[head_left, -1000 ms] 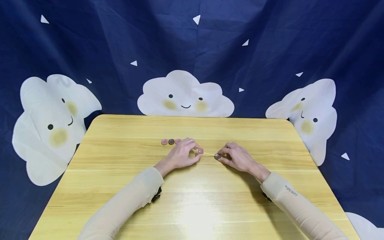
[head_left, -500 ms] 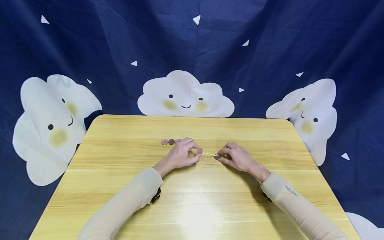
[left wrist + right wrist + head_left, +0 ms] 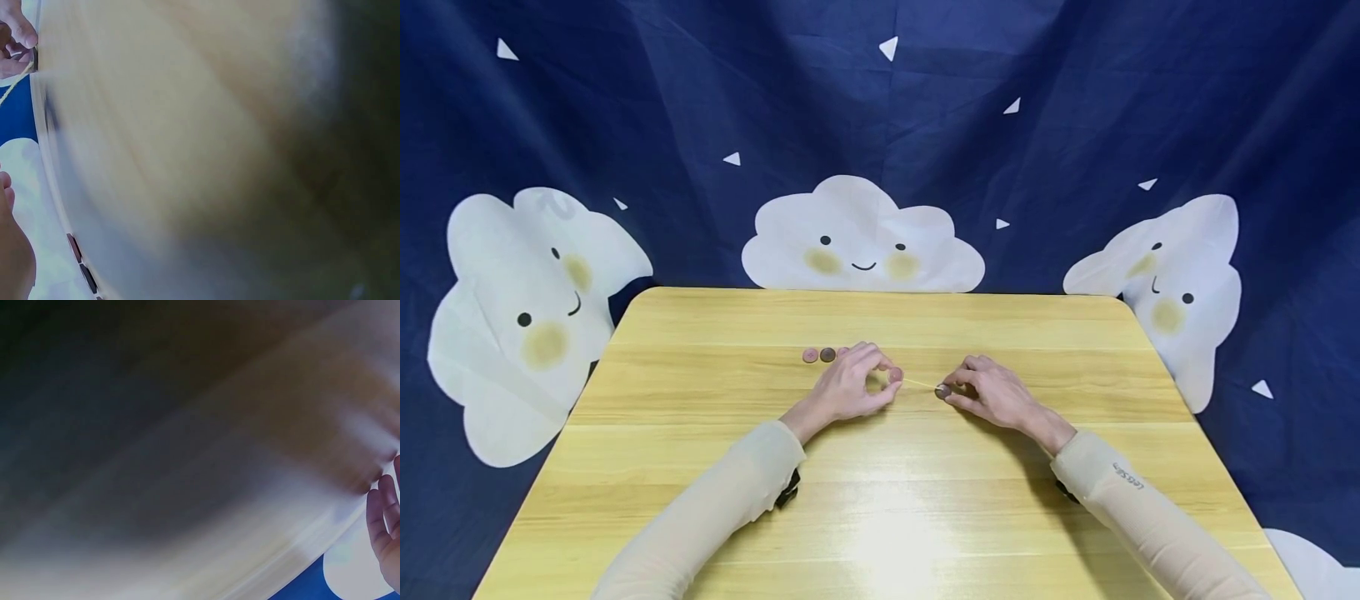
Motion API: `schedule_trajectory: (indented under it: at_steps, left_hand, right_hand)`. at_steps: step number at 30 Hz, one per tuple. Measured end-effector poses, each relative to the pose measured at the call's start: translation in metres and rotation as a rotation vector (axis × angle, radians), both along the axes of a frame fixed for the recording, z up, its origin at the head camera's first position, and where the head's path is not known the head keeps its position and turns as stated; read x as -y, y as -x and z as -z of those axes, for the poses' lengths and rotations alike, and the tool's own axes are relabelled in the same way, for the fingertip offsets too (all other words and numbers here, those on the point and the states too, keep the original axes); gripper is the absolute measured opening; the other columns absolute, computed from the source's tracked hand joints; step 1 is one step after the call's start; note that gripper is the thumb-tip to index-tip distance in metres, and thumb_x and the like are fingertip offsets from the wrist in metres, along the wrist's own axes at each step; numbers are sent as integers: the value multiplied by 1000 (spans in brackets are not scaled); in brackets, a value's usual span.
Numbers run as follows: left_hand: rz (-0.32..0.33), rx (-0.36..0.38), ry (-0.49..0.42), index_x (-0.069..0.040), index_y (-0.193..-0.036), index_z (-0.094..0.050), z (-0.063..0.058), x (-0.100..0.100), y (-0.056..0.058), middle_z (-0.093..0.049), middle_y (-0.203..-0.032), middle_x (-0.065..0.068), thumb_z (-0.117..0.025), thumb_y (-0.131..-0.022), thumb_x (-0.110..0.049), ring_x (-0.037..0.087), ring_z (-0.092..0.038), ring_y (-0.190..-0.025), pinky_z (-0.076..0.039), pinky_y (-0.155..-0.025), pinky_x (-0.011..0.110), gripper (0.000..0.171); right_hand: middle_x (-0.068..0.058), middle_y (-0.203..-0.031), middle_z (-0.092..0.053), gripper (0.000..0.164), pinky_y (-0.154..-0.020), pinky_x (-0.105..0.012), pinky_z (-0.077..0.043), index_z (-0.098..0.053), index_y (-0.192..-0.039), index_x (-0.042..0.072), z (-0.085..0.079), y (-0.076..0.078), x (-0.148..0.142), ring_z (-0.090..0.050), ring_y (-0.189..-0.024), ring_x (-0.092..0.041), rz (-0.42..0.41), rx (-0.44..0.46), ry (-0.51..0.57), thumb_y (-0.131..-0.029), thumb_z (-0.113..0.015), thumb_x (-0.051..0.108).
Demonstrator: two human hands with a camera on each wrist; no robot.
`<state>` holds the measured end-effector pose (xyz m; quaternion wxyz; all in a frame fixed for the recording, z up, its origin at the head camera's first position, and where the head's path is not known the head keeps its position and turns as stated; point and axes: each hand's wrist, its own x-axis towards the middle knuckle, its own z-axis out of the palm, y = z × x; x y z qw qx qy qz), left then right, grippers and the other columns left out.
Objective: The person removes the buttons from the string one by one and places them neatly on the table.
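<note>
Between thumb and forefinger my left hand (image 3: 850, 383) pinches a pinkish button (image 3: 896, 375). My right hand (image 3: 996, 393) pinches a dark brown button (image 3: 943, 391) a short way to the right. A thin yellow string (image 3: 920, 383) runs nearly straight from one button to the other; the left wrist view shows the string (image 3: 15, 83) leading to the dark button. Beyond my left hand, a pink button (image 3: 810, 355) and a brown button (image 3: 827, 354) lie in a row, with another pink button (image 3: 843, 352) partly hidden by the knuckles.
Both hands are over a light wooden table (image 3: 895, 467) with rounded far corners. A dark blue curtain (image 3: 820, 100) with white smiling clouds hangs right behind its far edge. Glare shows on the near middle of the tabletop.
My left hand has shifted slightly left and away from me with its pink button, so the gap to the dark button is a little wider. My right hand stays nearly still.
</note>
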<state>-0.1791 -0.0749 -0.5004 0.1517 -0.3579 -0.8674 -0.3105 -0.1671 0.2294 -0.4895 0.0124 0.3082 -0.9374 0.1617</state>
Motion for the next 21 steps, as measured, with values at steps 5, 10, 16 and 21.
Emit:
schedule_trajectory:
  at_steps: [5,10,16,21]
  left_hand:
    - [-13,22,24,-16,-102,-71,1,1,-1,-73,-100,-1,-77,-89,-34,15,-67,-96,-59,-89,31,23]
    - [-9,29,31,-16,-103,-71,1,1,-2,-73,-100,-1,-76,-90,-34,15,-67,-96,-58,-89,31,23]
    - [-10,22,33,-16,-103,-71,2,1,-2,-74,-100,-1,-76,-89,-34,15,-67,-96,-58,-89,31,23]
    - [-13,34,30,-17,-102,-71,2,1,-3,-73,-100,-1,-77,-89,-34,15,-67,-96,-58,-87,31,22]
  right_hand:
    - [5,-95,-66,23,-69,-25,-42,-79,-111,22,-1,-1,2,-51,-82,-9,6,-4,0,-93,-81,35]
    - [5,-94,-66,26,-69,-25,-43,-79,-112,23,-4,-1,8,-51,-81,-9,5,-15,-11,-91,-82,38]
    - [6,-101,-68,26,-68,-24,-45,-79,-115,23,-7,1,22,-52,-81,-8,-11,-9,-31,-95,-78,40]
    - [3,-103,-69,23,-68,-26,-48,-79,-113,21,-7,3,31,-54,-82,-9,-43,-11,-15,-96,-78,37]
